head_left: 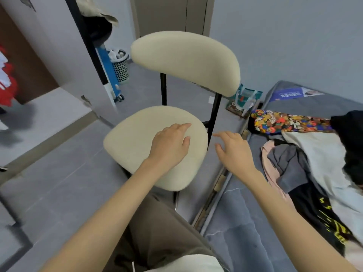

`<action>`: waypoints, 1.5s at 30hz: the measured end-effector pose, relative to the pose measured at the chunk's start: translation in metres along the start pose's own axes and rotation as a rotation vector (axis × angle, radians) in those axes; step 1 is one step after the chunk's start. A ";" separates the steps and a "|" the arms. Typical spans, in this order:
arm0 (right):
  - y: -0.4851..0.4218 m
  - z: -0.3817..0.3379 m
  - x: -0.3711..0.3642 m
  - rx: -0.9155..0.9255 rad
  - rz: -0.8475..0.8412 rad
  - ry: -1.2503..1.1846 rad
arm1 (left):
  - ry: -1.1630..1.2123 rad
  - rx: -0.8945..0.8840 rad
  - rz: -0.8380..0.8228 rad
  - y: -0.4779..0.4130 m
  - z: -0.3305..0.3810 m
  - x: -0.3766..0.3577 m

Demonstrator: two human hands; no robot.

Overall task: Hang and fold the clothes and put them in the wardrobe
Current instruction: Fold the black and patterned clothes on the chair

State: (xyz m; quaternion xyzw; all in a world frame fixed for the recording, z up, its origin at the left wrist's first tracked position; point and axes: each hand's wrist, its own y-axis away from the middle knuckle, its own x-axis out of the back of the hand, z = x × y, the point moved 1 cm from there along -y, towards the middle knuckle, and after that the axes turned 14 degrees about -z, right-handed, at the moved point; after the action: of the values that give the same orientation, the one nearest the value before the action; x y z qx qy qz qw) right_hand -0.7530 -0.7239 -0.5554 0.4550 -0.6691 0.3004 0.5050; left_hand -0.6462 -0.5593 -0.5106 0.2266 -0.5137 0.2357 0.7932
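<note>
both hands are empty and open, fingers loosely spread. the left hand [170,146] is palm-down over the cream seat of a chair [135,146], though whether it touches the cushion cannot be told. the right hand [233,152] hangs just beside the seat's right edge, over the strip of floor between the chair and the bed [245,236]. the chair has black legs and a curved cream backrest, and it faces the person, whose brownish trousers [167,232] show at the bottom of the view. the clothes to be sorted lie in a loose pile of clothes [306,163] on the grey bed at the right. none of it is folded: a bright patterned garment [284,122] lies at the far end, a grey garment [288,163] is crumpled over a pink one [268,165], a pale garment [322,154] is spread across the middle, and a black garment with yellow print [324,218] is nearest the person. the right hand is near the pile but apart from it. the wardrobe [27,61] stands at the far left with its white door [64,55] swung open (hinges show along the door's edge), and a red and white garment [6,81] hangs inside. beyond the door a perforated basket [120,69] stands on the floor beside a blue wheeled stand [110,75], and a green and white bag [243,101] leans at the head of the bed.
</note>
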 end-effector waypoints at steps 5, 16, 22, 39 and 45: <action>0.045 0.071 0.029 -0.041 0.102 -0.019 | -0.071 -0.120 0.021 -0.021 0.087 -0.009; 0.115 0.249 0.057 -0.487 0.197 0.078 | -0.153 -0.379 -0.036 -0.098 0.242 -0.065; 0.120 0.323 0.049 -0.742 0.188 -0.015 | -0.092 -0.495 -0.022 -0.106 0.272 -0.100; 0.122 0.326 0.055 -0.537 0.424 -0.164 | -0.058 -0.487 -0.039 -0.104 0.236 -0.106; 0.134 0.225 0.033 -0.046 0.287 -0.183 | -0.064 -0.444 0.000 -0.096 0.214 -0.091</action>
State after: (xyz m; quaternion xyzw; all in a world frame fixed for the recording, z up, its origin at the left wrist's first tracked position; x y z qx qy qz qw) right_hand -0.9679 -0.8736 -0.5857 0.3683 -0.7770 0.3116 0.4043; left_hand -0.7726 -0.7768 -0.5270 0.0536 -0.5779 0.1094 0.8070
